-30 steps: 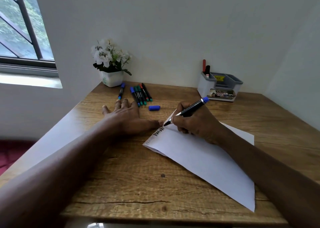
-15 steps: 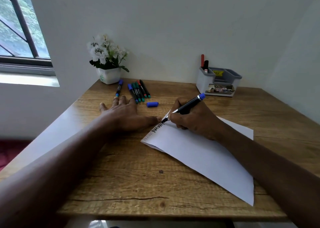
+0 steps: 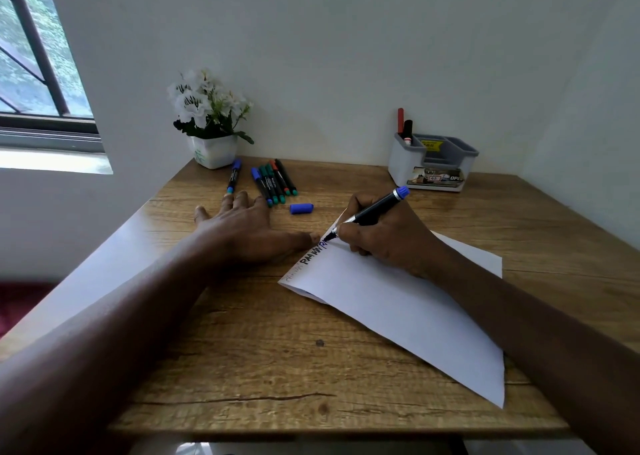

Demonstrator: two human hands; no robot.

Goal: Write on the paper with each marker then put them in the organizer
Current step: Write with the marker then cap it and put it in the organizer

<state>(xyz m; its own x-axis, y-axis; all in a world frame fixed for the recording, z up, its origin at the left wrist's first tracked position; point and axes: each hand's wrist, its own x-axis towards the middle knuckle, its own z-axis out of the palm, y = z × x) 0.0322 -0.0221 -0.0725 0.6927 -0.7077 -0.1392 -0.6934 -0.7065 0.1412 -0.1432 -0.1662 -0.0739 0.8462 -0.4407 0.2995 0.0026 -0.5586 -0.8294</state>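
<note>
- Since the earlier frames, fresh blue strokes are appearing after the black lettering at the sheet's top edge, while both hands are staying roughly where they were.
- A wooden desk (image 3: pixel 263 343) is sitting in a white-walled corner, with a barred window (image 3: pixel 38 73) showing at the left.
- A white pot of white flowers (image 3: pixel 209 118) is standing at the desk's back left.
- A grey organizer (image 3: pixel 433 162) is standing at the back right, holding a red and a black marker upright in its left compartment.
- The paper (image 3: pixel 398 302) is lying at an angle across the desk, under the right hand (image 3: pixel 384 240).
- That hand is curling closed around the blue marker (image 3: pixel 372 211), its tip touching the paper's top edge and its blue end tilting up toward the organizer.
- The left hand (image 3: pixel 242 227) is lying flat and open on the desk, holding nothing, thumb reaching to the paper's corner just beside the marker tip.
- The marker's blue cap (image 3: pixel 302 208) is lying loose between the hands.
- Capped markers (image 3: pixel 273 182) are lying near the left fingertips, with one blue marker (image 3: pixel 234 176) lying apart.
</note>
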